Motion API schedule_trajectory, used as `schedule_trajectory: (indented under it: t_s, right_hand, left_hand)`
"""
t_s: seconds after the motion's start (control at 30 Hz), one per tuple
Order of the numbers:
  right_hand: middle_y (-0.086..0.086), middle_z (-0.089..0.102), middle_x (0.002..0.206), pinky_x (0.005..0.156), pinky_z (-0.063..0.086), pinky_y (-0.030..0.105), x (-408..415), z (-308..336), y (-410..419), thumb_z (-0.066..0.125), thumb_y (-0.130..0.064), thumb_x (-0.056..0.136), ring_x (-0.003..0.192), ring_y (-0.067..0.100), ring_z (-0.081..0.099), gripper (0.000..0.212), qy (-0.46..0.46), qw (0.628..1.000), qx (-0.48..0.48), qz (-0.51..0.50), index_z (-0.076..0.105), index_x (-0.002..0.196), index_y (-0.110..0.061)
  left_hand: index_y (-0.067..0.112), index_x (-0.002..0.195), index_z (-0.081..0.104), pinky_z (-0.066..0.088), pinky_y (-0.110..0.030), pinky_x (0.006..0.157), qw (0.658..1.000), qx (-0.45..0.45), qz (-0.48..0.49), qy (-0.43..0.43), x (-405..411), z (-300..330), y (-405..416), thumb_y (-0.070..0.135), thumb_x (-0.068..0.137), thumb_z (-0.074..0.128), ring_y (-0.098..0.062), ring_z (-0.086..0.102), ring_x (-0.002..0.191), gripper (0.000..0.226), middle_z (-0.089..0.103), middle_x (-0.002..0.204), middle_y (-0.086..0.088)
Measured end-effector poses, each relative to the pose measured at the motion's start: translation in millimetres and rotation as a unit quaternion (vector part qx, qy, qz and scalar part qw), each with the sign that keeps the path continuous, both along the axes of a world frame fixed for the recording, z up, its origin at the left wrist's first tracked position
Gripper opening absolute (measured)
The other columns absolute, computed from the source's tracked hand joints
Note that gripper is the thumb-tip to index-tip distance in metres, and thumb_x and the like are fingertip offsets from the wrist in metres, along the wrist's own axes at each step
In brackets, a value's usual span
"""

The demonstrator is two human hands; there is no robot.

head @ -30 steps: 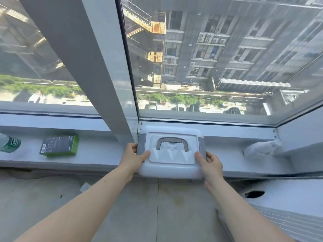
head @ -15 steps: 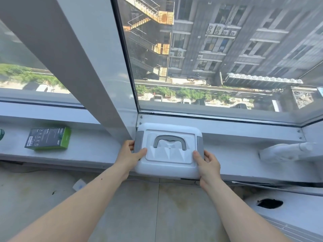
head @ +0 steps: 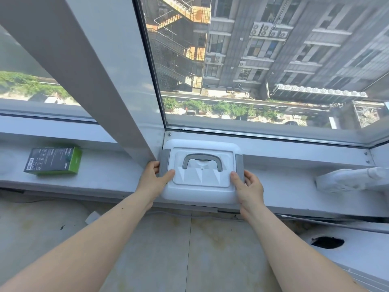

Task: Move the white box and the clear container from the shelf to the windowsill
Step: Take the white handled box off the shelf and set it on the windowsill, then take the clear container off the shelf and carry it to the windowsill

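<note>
Gripped on both sides by left hand (head: 153, 178) and right hand (head: 249, 186), fingers closed on the clear container (head: 201, 173) on the windowsill (head: 105, 175), front edge overhanging, liable to tip if released early.

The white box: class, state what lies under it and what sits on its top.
The white box rests on the windowsill, its front edge overhanging. A grey handle lies flat on its lid. Left hand and right hand grip its sides. The sill directly beneath is hidden.
</note>
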State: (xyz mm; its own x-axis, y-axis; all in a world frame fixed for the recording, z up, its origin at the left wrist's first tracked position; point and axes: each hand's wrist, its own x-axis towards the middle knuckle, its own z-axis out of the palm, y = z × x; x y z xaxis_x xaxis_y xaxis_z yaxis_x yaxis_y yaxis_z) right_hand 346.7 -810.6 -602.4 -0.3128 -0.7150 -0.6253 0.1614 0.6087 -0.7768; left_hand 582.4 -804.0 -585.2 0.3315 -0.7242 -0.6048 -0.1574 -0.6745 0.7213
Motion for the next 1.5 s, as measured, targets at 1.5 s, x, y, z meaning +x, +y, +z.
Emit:
schedule_trajectory:
  t_s: [1.5]
  right_hand:
    - [0.015, 0.064, 0.126, 0.069, 0.05, 0.003, -148, 482, 638, 0.073, -0.007, 0.082, 0.114, 0.02, 0.061, 0.046, 0.067, 0.903, -0.198, -0.375, 0.056, 0.124, 0.002]
  left_hand:
    - [0.016, 0.128, 0.056, 0.042, -0.027, 0.079, 0.816, -0.132, -0.523, 0.207, -286, 474, 467, 0.021, 0.084, 0.07, -0.02, 0.057, 0.123, 0.047, 0.06, 0.129, -0.001]
